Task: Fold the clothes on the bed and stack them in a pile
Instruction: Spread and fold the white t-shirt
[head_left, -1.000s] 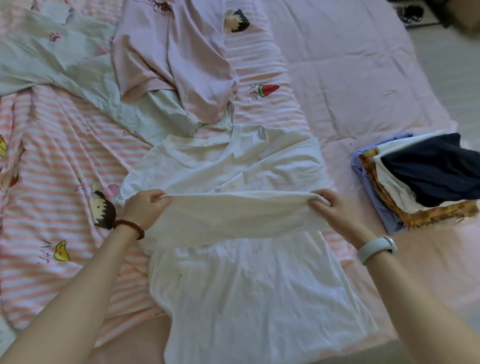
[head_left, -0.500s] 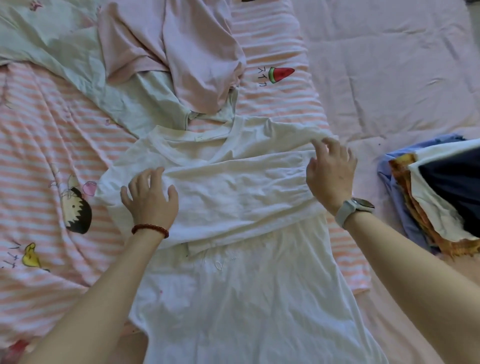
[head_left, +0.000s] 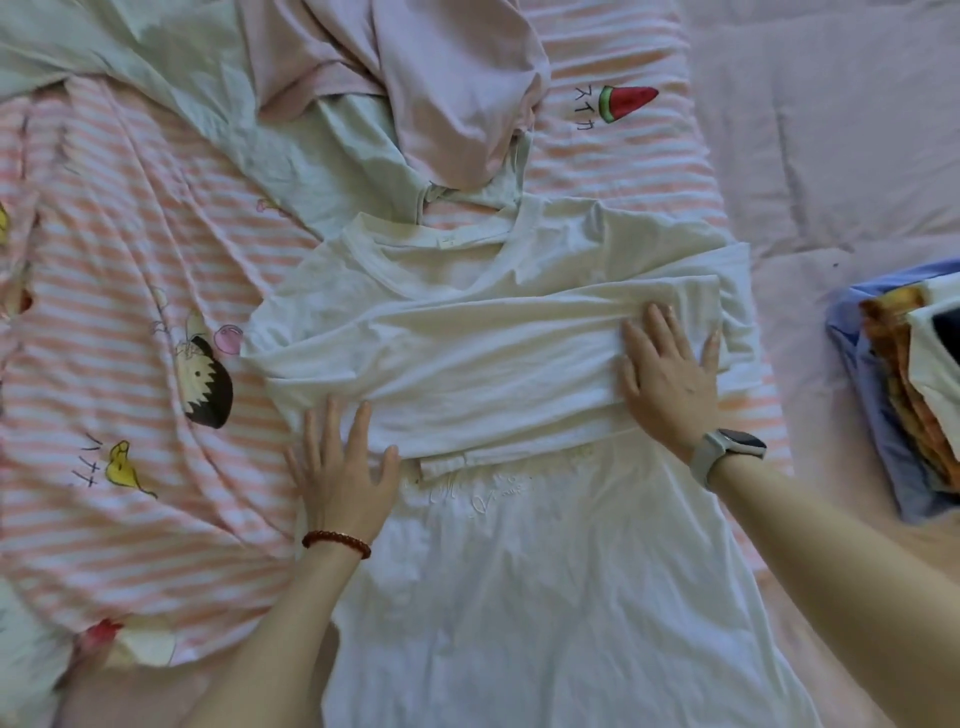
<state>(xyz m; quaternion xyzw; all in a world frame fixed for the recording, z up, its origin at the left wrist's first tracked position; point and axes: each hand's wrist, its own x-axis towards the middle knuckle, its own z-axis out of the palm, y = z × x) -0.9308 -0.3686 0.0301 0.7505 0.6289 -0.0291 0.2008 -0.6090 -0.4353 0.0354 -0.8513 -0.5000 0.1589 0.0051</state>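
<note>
A white T-shirt (head_left: 519, 571) lies spread along the middle of the bed, collar at the far end. A band of its fabric is folded across the chest. My left hand (head_left: 340, 473) lies flat with straight fingers on the left lower edge of that fold. My right hand (head_left: 667, 374) presses flat on the fold's right end. Neither hand grips cloth. A pile of folded clothes (head_left: 904, 395), blue, orange-patterned, white and dark, sits at the right edge.
A pink garment (head_left: 441, 78) and a pale green garment (head_left: 291, 150) lie crumpled beyond the T-shirt's collar. The pink-striped sheet with cartoon prints (head_left: 130, 364) covers the left of the bed, a plain pink quilt (head_left: 831, 130) the right.
Both hands were pinching the lifted fold a second ago. They laid it down on the chest, let go, and now press flat on it, the left hand lower than before.
</note>
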